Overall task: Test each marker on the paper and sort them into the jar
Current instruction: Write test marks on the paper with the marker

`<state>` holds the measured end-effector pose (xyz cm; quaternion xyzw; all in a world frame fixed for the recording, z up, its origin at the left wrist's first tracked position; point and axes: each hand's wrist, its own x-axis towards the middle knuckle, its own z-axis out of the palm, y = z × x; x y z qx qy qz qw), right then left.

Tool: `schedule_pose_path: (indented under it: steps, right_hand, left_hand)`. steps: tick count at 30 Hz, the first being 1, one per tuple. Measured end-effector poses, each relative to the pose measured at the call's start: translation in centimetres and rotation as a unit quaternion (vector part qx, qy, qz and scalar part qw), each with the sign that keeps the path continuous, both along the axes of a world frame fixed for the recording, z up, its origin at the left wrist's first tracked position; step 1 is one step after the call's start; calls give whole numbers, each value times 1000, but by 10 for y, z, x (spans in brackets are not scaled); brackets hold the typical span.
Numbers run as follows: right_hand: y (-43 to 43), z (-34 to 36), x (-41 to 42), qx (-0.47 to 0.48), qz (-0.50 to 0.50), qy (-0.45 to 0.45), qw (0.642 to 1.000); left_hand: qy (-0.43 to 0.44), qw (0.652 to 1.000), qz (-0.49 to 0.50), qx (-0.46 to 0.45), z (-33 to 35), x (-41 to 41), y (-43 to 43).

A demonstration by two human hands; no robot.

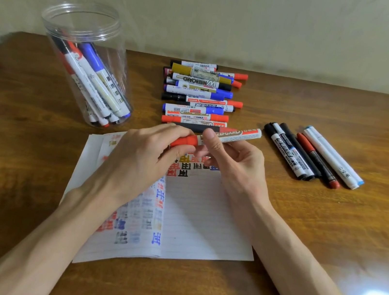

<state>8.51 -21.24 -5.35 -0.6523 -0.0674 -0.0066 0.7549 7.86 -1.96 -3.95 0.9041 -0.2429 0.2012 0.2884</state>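
1. Presently the marker is held crosswise over the far edge of the paper, its red cap pointing toward the paper's left side.
2. The left hand has its fingers curled round the cap. The right hand pinches the white barrel, thumb on top and fingers beneath.
3. The fingers cover the joint between cap and barrel, so I cannot tell whether the cap is fully seated. On balance the step is judged to be uncapping for a test stroke.
4. Recommended: keep the right hand fixed and draw the cap straight off along the barrel's line, without bending at the joint. A sudden release could swing the tip across the fingers or the page.
5. Keep the cap in the left hand, so it is ready to refit once the stroke is made.
6. Test marks already fill the paper's left half and its far edge. The lined right half looks bare and is the better place for a readable stroke.
7. The jar stands upright and open beyond the paper's far-left corner, with several markers leaning inside.
8. A pile of markers lies just past the paper's far edge. A smaller group lies to the paper's right.
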Motion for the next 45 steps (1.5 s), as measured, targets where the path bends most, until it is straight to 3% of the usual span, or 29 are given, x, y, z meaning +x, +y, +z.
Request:
schedule_pose_path:
  steps: [11, 21, 29, 35, 39, 45]
  right_hand:
    - [-5, 1, 2, -63, 20, -47, 997]
    - [-8, 6, 0, -77, 29, -69, 994]
    - [-1, 6, 1, -14, 13, 6, 1000]
    - [-1, 4, -1, -66, -11, -14, 998]
    - [-2, 4, 1, -77, 9, -15, 997]
    - [-2, 6, 0, -79, 22, -28, 996]
  left_hand:
    - [107, 994, -6, -23, -4, -1, 0]
    - [218, 969, -61, -99, 5, -2, 3]
    - [96, 994, -11, -48, -4, -3, -6]
    - [56, 998, 7, 2, -2, -6, -7]
    - [160, 987, -6, -26, 3, -8, -6]
    - [226, 971, -46, -69, 8, -5, 2]
